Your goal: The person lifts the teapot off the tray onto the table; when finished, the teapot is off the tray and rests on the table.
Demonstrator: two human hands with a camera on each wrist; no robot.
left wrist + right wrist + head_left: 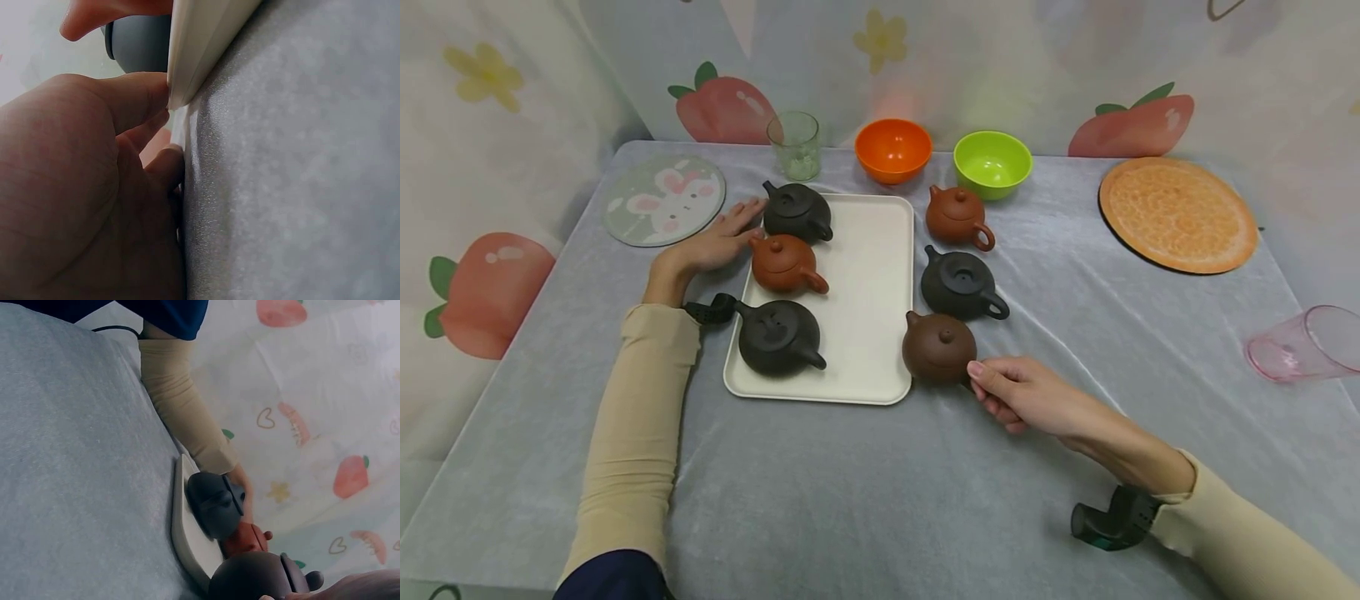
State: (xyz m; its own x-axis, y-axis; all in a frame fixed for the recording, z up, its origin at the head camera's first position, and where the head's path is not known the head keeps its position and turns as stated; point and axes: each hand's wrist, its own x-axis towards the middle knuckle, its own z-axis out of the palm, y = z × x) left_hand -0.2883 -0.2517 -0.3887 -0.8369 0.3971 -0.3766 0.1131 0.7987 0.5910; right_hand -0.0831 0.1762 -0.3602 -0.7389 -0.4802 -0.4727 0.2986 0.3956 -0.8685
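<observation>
My right hand (1022, 396) pinches the handle of a dark brown teapot (938, 348) at the right edge of a cream tray (865, 333). The right wrist view catches that teapot (247, 578) low in the frame, part of it cut off. My left hand (715, 242) rests at the tray's left edge with fingers extended; in the left wrist view its thumb (140, 94) touches the rim. On the tray's left side stand an upper black teapot (797, 212), a reddish-brown teapot (781, 265) and a lower black teapot (775, 340).
Right of the tray are another reddish-brown teapot (953, 215) and a black teapot (958, 287). Along the back stand a green glass (797, 154), an orange bowl (893, 154) and a lime bowl (992, 167). Round mats (1180, 217) lie either side; a pink glass (1292, 346) is far right.
</observation>
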